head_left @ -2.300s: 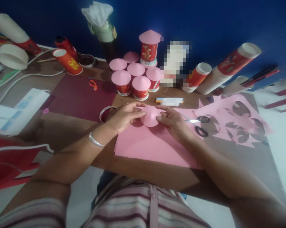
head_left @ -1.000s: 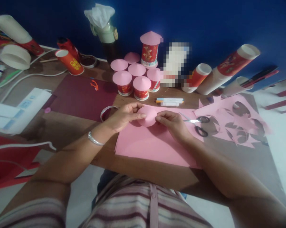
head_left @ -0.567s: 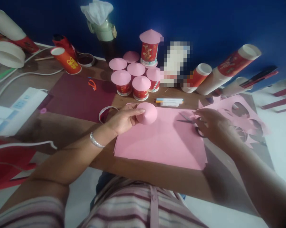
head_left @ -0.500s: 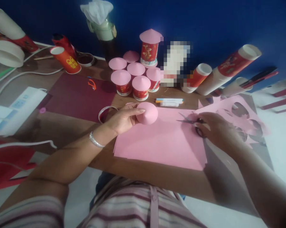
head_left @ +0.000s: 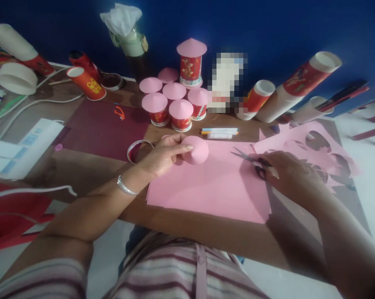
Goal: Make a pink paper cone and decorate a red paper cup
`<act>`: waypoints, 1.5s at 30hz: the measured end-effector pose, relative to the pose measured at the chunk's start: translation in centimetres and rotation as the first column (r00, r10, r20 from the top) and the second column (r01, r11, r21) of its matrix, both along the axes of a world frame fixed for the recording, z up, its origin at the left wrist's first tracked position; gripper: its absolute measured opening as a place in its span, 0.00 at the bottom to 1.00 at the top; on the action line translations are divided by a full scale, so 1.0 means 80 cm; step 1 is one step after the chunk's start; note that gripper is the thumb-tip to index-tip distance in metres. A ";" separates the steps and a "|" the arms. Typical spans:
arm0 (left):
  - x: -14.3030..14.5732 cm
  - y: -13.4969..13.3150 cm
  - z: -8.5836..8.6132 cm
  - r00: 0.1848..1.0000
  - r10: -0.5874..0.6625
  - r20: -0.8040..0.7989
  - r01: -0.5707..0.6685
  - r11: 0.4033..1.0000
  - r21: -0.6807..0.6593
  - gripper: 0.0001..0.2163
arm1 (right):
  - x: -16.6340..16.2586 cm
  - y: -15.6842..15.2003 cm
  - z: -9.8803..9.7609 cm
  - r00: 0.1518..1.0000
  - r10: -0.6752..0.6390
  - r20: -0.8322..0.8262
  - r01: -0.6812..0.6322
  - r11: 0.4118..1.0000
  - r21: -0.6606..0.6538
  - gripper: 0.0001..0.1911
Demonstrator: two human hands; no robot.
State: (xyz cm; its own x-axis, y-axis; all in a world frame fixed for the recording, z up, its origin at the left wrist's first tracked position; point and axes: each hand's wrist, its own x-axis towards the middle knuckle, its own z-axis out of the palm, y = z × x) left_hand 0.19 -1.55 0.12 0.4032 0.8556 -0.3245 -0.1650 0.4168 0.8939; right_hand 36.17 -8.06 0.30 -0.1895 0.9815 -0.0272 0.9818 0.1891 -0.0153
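Note:
My left hand [head_left: 163,154] pinches a small pink paper cone [head_left: 196,150] and holds it just above a pink sheet of paper [head_left: 212,189] on the wooden table [head_left: 90,170]. My right hand [head_left: 287,174] is closed round the black handles of a pair of scissors [head_left: 249,159], whose blades point left over the sheet's right part. A silver bracelet [head_left: 125,186] is on my left wrist.
Several red cups with pink cone lids [head_left: 175,104] stand behind the sheet, with markers [head_left: 219,132] beside them. Pink offcuts with round holes [head_left: 312,149] lie at the right. A tape roll [head_left: 136,149], a dark red sheet [head_left: 103,124] and cup stacks [head_left: 296,87] surround the work.
My right hand let go of the pink cone, moved right to the scissors and closed on their handles. My left hand kept the cone.

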 end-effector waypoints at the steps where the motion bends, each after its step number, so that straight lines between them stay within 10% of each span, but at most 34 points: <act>1: 0.000 0.000 0.000 1.000 -0.002 0.000 0.003 1.000 0.007 0.17 | 0.001 -0.001 0.000 1.000 -0.002 0.014 0.002 1.000 -0.007 0.22; 12: 0.000 0.002 -0.004 0.999 -0.018 -0.044 0.020 0.998 0.052 0.17 | -0.005 0.003 0.005 0.980 -0.049 0.192 0.058 0.997 -0.042 0.18; 17: 0.000 0.002 -0.005 1.000 -0.014 -0.024 0.015 0.999 0.045 0.17 | 0.001 -0.002 0.007 0.980 -0.058 -0.191 0.075 0.994 0.081 0.18; 23: 0.006 0.003 -0.001 0.999 -0.045 0.011 0.045 0.999 0.024 0.16 | -0.055 0.012 0.003 0.453 -0.135 -0.881 -0.072 0.980 -0.188 0.22; 26: 0.006 0.002 -0.002 0.997 -0.066 0.029 0.065 0.998 0.018 0.16 | -0.091 0.020 -0.001 0.380 -0.175 -0.908 -0.201 0.943 -0.266 0.29; 36: -0.037 0.034 -0.018 0.963 0.026 -0.268 0.015 0.989 0.149 0.21 | -0.081 0.025 -0.023 0.926 0.145 -0.348 -0.099 0.984 0.146 0.17; 45: -0.067 0.057 -0.013 0.882 0.103 -0.460 -0.018 0.982 0.186 0.20 | 0.007 0.022 -0.011 0.996 -0.083 -0.016 0.084 0.996 0.027 0.21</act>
